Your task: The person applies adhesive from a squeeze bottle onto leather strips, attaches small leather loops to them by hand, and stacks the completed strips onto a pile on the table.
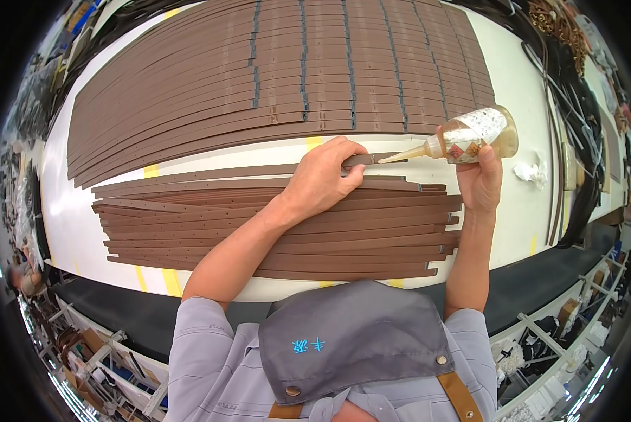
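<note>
My left hand [329, 172] is closed on a brown strap [252, 171], with thumb and fingers pinching it near its right end. In my right hand [480, 183] is a squeeze bottle [477, 135], tipped on its side and wrapped in a worn whitish label. Its long tapered nozzle points left, its tip at the strap's end just right of my left fingers; whether it touches I cannot tell. Below my left hand lies a loose pile of brown straps [343, 243], several with small holes. Beyond it, many brown straps [189, 84] lie side by side in overlapping rows.
The white table [66, 232] carries yellow tape marks. A crumpled white tissue [532, 172] sits right of the bottle. Dark strips [568, 141] hang along the table's right side. Shelving [547, 337] with materials stands behind me at lower right, and a dark apron covers my chest.
</note>
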`<state>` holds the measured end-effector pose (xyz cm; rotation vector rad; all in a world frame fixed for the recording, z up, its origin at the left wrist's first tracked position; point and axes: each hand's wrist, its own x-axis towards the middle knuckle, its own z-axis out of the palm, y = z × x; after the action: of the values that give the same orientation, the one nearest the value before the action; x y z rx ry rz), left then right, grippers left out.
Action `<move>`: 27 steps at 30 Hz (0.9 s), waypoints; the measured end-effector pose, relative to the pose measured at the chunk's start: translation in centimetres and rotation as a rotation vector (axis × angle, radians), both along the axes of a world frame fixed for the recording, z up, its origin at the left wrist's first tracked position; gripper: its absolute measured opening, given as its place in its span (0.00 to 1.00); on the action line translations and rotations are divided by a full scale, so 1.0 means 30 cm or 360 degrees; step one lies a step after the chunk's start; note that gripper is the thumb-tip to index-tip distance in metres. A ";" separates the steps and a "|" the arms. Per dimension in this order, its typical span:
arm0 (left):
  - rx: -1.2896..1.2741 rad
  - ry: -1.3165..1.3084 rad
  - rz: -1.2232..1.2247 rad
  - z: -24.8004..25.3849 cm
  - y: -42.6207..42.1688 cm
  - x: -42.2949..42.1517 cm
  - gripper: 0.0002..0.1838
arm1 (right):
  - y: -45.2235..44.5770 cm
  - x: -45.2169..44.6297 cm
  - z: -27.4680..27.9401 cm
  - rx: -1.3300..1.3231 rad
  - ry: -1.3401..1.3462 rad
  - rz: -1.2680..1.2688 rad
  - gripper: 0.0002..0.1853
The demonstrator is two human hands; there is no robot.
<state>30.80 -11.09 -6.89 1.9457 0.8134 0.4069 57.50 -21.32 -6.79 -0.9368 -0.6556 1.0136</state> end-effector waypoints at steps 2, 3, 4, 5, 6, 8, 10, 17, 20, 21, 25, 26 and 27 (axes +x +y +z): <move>-0.0015 0.0010 -0.0002 0.001 0.000 0.000 0.13 | 0.001 -0.003 0.002 -0.0021 -0.0024 -0.0016 0.37; -0.0002 0.0003 -0.0001 -0.003 0.000 -0.001 0.13 | 0.002 -0.004 0.002 -0.0020 -0.0025 -0.0015 0.37; 0.0011 -0.0005 -0.0001 -0.004 0.000 -0.001 0.13 | 0.002 -0.005 0.000 -0.0022 -0.0033 -0.0029 0.37; 0.0012 -0.0005 0.0000 -0.004 -0.001 -0.001 0.13 | 0.002 -0.006 0.000 -0.0025 -0.0040 -0.0044 0.38; 0.0008 -0.0015 0.0001 -0.004 -0.001 -0.001 0.13 | 0.002 -0.007 0.000 -0.0024 -0.0040 -0.0044 0.38; 0.0004 -0.0025 0.0002 -0.001 -0.001 -0.001 0.13 | 0.003 -0.009 0.002 -0.0022 -0.0031 -0.0050 0.38; 0.0001 -0.0013 -0.0002 0.002 -0.001 -0.001 0.13 | 0.001 -0.006 -0.001 -0.0023 -0.0015 -0.0042 0.37; 0.0011 -0.0020 0.0006 -0.002 -0.002 -0.001 0.13 | 0.002 0.001 -0.004 -0.0025 0.0008 -0.0018 0.36; 0.0006 -0.0028 0.0005 -0.005 -0.002 -0.001 0.13 | 0.003 -0.003 0.000 -0.0036 -0.0002 -0.0010 0.37; 0.0009 -0.0034 0.0007 -0.008 -0.002 -0.001 0.13 | 0.004 -0.005 0.001 -0.0035 -0.0003 -0.0010 0.37; 0.0005 -0.0049 0.0007 -0.010 -0.002 -0.001 0.13 | 0.005 -0.008 0.000 -0.0048 -0.0044 -0.0035 0.38; 0.0005 -0.0050 0.0006 -0.009 -0.002 -0.001 0.13 | 0.005 -0.008 0.000 -0.0051 -0.0058 -0.0040 0.38; 0.0006 -0.0048 0.0003 -0.009 -0.002 -0.001 0.13 | 0.007 -0.013 0.003 -0.0051 -0.0059 -0.0040 0.38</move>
<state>30.76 -11.15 -7.17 1.9380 0.7959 0.4383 57.11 -21.12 -6.70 -0.9914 -0.6585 0.9889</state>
